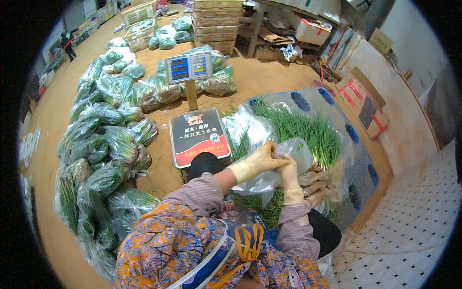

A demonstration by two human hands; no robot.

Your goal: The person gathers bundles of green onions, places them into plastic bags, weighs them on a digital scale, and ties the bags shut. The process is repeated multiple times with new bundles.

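Note:
Both my hands wear pale yellow gloves and meet in front of me at a clear plastic bag (301, 153). My left hand (258, 160) pinches the bag's edge with thumb and fingers. Close against it, my right hand (287, 169) also grips the bag. Just beyond the hands, a large heap of green onions (306, 130) lies on a blue-grey pallet (346, 144), white ends towards me. A stack of clear plastic bags (249, 126) lies left of the onions. The platform of a digital scale (198, 135) stands left of my hands, bare of goods, its display (188, 68) on a post behind.
Many bagged bundles of green onions (119, 142) cover the floor at left. Stacked plastic crates (217, 25) stand at the back, near a cluttered shelf. A taped cardboard box (362, 104) leans by the right wall. A person (67, 45) stands far off at upper left.

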